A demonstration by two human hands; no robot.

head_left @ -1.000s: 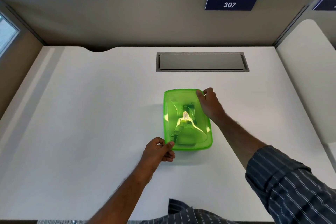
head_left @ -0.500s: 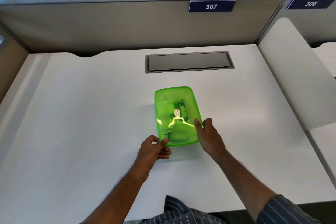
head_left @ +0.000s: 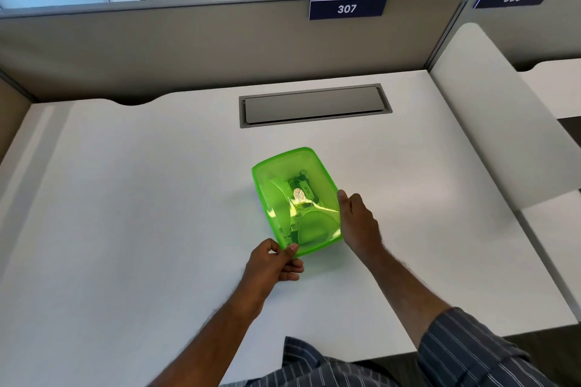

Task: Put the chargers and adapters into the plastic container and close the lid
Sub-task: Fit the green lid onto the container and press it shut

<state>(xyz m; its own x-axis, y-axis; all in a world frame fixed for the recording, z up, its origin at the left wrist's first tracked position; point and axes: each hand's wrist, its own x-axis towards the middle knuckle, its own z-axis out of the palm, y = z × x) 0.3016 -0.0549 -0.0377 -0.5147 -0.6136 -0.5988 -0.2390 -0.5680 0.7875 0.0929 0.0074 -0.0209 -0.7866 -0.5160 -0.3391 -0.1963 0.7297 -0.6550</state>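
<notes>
One green container (head_left: 276, 185), two hands, two number signs.

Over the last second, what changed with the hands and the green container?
The right hand slid from the far right corner of the translucent green plastic container down its right side towards the near corner. The left hand kept its pinch on the near-left corner; the lid stayed on, dark items inside.
</notes>
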